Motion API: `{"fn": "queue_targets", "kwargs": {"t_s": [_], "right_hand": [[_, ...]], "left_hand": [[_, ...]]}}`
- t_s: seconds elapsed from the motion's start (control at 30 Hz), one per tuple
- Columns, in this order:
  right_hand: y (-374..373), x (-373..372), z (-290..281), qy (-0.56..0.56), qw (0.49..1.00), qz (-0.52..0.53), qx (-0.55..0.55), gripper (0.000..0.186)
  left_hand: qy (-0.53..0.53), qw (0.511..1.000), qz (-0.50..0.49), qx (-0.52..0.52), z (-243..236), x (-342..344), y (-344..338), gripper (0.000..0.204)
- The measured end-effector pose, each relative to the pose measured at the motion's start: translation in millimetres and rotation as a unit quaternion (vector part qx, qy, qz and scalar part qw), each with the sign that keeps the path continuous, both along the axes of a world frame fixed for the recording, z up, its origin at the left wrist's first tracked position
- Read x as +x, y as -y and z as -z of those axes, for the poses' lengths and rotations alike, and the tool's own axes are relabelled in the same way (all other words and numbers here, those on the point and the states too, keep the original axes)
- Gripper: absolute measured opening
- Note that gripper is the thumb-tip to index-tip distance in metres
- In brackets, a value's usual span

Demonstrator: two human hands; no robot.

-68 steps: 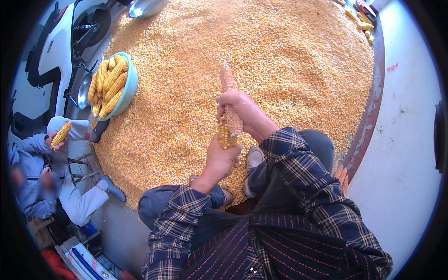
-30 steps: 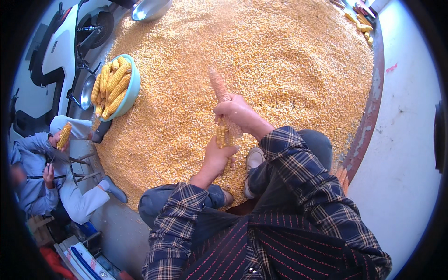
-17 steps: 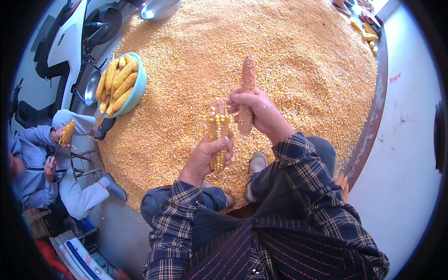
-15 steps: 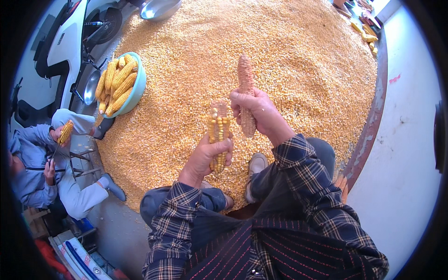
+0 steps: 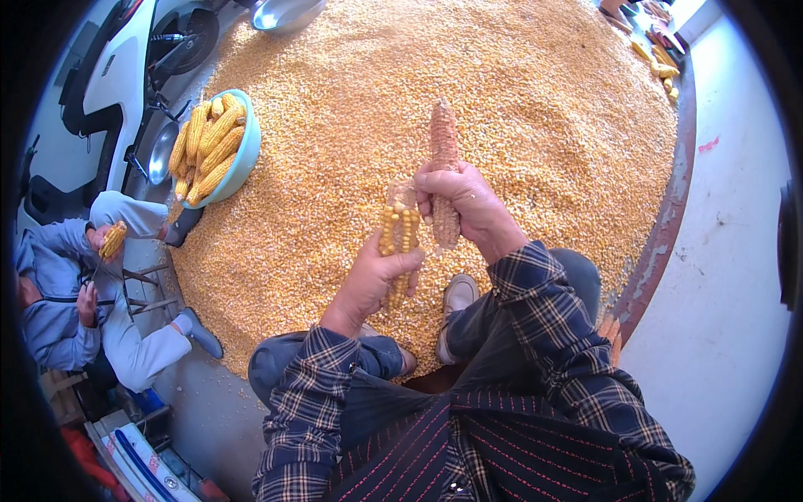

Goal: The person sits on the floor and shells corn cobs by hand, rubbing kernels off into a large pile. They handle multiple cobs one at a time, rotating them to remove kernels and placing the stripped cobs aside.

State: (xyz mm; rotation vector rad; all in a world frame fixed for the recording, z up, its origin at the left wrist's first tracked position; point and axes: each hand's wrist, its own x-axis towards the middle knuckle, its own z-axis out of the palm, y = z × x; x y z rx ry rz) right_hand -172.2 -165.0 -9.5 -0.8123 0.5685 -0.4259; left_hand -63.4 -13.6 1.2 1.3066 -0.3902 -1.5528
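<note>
My left hand (image 5: 374, 274) is wrapped round a partly stripped ear of corn (image 5: 398, 227). Yellow kernels still cover much of it, while its upper end is bare. My right hand (image 5: 470, 203) grips a bare reddish corn cob (image 5: 443, 134), held upright just right of the ear. The cob's lower part shows beneath my fingers, close to the ear; whether the two touch I cannot tell. Both hands are above a broad spread of loose corn kernels (image 5: 335, 134) on the floor.
At the left stands a light-blue basin (image 5: 247, 159) full of corn ears (image 5: 213, 142). A seated person (image 5: 63, 284) there holds another ear. Behind them is a white motorcycle (image 5: 125, 75). A metal bowl (image 5: 284, 12) lies at the far edge, and a white wall (image 5: 711, 251) bounds the right.
The ear in my left hand has shifted slightly right and tilted, nearer the cob. My right hand has stayed almost in place, the cob's top moving a little right.
</note>
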Motion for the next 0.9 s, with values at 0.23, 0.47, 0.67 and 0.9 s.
{"fn": "queue_targets", "kwargs": {"t_s": [0.23, 0.47, 0.67, 0.9], "right_hand": [[-11, 2, -17, -0.046, 0.997, -0.003, -0.055, 0.029], [-14, 3, -12, -0.089, 0.987, -0.011, -0.134, 0.033], [-13, 9, -8, -0.137, 0.975, 0.035, -0.169, 0.033], [-16, 8, -4, -0.139, 0.98, 0.026, -0.142, 0.042]], "left_hand": [[0.112, 0.993, -0.028, -0.015, -5, 0, -1, 0.038], [0.665, 0.742, -0.067, -0.042, 13, 0, -1, 0.046], [0.582, 0.81, -0.061, -0.03, 26, 19, -2, 0.046], [0.217, 0.968, -0.127, 0.004, 20, 6, 7, 0.045]]}}
